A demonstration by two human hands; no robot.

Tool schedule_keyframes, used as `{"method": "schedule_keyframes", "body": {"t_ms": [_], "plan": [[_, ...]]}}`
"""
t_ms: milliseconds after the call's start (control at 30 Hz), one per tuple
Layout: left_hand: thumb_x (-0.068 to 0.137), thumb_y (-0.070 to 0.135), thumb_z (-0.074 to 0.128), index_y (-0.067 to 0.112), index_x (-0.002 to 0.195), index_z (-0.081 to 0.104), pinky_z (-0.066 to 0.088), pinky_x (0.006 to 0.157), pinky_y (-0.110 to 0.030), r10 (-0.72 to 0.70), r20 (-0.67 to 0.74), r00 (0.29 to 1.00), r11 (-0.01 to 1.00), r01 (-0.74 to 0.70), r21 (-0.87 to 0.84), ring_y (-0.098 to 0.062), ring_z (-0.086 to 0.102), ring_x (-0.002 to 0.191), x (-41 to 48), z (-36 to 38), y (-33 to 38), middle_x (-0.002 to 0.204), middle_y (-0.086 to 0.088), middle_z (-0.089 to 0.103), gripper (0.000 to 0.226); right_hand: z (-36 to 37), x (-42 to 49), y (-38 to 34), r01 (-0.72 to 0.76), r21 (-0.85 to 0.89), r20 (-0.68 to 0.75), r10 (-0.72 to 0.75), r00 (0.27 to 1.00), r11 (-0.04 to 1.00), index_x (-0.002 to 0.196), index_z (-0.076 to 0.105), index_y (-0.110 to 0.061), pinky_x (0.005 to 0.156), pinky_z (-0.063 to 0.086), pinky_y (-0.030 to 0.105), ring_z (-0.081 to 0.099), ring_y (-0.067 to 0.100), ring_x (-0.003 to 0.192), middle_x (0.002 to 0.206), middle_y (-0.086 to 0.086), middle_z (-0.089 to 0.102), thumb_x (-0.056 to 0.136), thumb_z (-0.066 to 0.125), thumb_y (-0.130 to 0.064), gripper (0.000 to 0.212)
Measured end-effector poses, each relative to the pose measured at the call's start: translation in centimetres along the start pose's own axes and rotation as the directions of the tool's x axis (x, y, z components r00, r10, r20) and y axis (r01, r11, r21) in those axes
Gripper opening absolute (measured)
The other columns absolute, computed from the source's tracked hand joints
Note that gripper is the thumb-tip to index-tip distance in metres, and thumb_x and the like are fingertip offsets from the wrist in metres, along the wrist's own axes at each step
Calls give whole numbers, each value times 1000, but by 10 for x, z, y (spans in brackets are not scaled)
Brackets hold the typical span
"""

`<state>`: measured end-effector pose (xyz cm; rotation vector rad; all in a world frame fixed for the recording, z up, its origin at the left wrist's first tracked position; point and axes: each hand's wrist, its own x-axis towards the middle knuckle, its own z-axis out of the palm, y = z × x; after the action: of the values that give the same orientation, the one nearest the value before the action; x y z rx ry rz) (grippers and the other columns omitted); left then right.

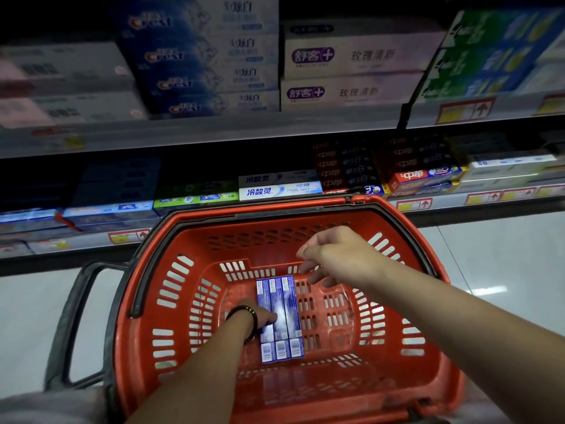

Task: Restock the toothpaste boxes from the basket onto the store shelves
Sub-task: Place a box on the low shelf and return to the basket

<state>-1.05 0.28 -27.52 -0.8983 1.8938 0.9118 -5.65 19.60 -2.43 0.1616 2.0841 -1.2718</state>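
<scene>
Three blue toothpaste boxes lie side by side on the floor of the red basket. My left hand, with a dark bracelet at the wrist, reaches down into the basket and its fingers rest on the left boxes; whether they curl round a box is hidden. Above the boxes' far end hovers my right hand, fingers loosely bent and holding nothing. The store shelves rise just behind the basket.
The upper shelf carries stacked blue, white and green toothpaste boxes. A lower shelf holds more boxes right behind the basket rim. The basket's dark handle hangs at the left over a pale tiled floor.
</scene>
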Motion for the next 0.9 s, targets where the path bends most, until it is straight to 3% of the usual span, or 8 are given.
{"method": "schedule_keyframes", "body": {"t_ms": [67,200,367,533,767,900], "plan": [[71,36,87,5,115,68,62,84,-39,12,-28,1000,1000,-12,10,-29,73,96,1,1,-1,109,-12,73,57,0,0,0,-3,-1,2,3,1000,1000,105,73,-10,70,55,34,73,20,78,97,6,79,105,64,-22,16],[71,39,87,7,118,71,60,76,-34,41,-67,997,999,-39,32,-25,73,90,4,8,0,106,-9,75,59,-1,0,-1,-8,0,9,8,1000,1000,106,73,-10,72,56,35,74,21,80,98,6,79,105,64,-22,15],[66,45,80,17,105,76,63,80,-36,87,-113,990,986,-70,152,-24,74,90,18,15,-3,97,-4,77,47,-1,1,-2,-3,-9,11,3,1000,1000,106,73,-11,72,56,33,76,24,84,99,5,79,105,62,-23,16],[70,38,81,17,102,75,62,78,-34,78,-121,990,987,-60,147,-24,73,90,8,13,-1,99,-5,76,39,-4,0,-4,0,-16,14,0,1000,1000,106,73,-12,71,57,32,78,26,91,99,5,79,106,62,-23,15],[82,23,75,12,105,72,52,57,-26,48,-132,990,996,-37,84,-19,66,78,11,20,0,101,-7,72,26,-5,0,-6,-9,-17,8,9,1000,1000,107,72,-10,68,57,31,77,30,95,99,5,80,106,63,-22,16],[84,19,70,8,126,65,43,42,-24,47,-149,988,997,-38,64,-16,62,70,12,27,0,107,-9,69,44,-5,0,-7,-5,-23,7,5,1000,1000,106,73,-11,70,59,31,78,29,94,98,4,80,106,63,-22,15]]}}
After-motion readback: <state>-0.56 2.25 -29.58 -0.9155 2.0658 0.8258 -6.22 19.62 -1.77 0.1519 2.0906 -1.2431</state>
